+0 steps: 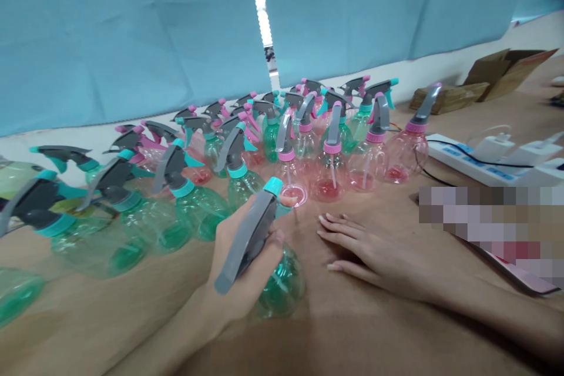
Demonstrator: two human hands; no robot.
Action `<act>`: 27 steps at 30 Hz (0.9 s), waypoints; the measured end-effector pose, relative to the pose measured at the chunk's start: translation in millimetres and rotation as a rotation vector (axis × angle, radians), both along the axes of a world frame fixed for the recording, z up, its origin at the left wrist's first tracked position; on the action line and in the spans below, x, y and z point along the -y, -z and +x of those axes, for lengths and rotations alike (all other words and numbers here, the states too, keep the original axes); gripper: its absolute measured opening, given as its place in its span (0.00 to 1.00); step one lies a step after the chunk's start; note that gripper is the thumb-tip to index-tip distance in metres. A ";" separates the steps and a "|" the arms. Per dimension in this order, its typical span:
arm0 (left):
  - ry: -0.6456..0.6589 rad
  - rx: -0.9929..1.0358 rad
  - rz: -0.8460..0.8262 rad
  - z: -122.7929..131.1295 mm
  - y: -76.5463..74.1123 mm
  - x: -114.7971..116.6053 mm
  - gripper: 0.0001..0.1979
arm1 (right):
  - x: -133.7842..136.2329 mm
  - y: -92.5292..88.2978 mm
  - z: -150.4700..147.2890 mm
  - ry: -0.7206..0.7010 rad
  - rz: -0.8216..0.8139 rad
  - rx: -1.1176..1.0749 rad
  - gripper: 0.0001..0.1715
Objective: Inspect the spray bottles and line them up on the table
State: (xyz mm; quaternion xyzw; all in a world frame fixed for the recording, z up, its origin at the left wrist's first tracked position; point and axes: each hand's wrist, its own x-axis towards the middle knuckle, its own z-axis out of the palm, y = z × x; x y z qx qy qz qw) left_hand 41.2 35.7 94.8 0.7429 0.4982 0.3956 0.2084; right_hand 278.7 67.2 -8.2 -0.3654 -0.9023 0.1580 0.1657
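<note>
My left hand (240, 264) is wrapped round the neck of a green spray bottle (282, 282) with a grey trigger head and teal nozzle, standing on the brown table (352, 335) in front of me. My right hand (374, 249) lies flat on the table just to the right of that bottle, fingers stretched out and pointing left, holding nothing. Behind them stand several green spray bottles (194, 211) at the left and several pink spray bottles (330, 170) in the middle.
A white power strip (480, 167) with plugged chargers and a black cable lies at the right. Cardboard pieces (506, 70) lean by the white wall ledge at the back right. Blue curtains (132, 29) hang behind. A blurred patch covers part of the right side.
</note>
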 end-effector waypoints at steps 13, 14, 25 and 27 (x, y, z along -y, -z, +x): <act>-0.007 0.061 -0.061 2.4 -0.4 0.7 0.12 | -0.8 -2.2 0.4 -0.012 -0.031 0.005 0.37; -0.004 0.055 -0.053 2.5 -1.2 1.0 0.12 | -0.9 -2.2 0.5 -0.014 -0.033 0.001 0.37; -0.109 0.008 -0.011 7.5 3.9 8.1 0.06 | -2.6 -2.9 0.6 -0.021 0.019 -0.005 0.35; -0.115 -0.017 -0.042 5.4 10.5 11.7 0.14 | -2.3 -2.7 0.0 -0.006 0.023 -0.016 0.34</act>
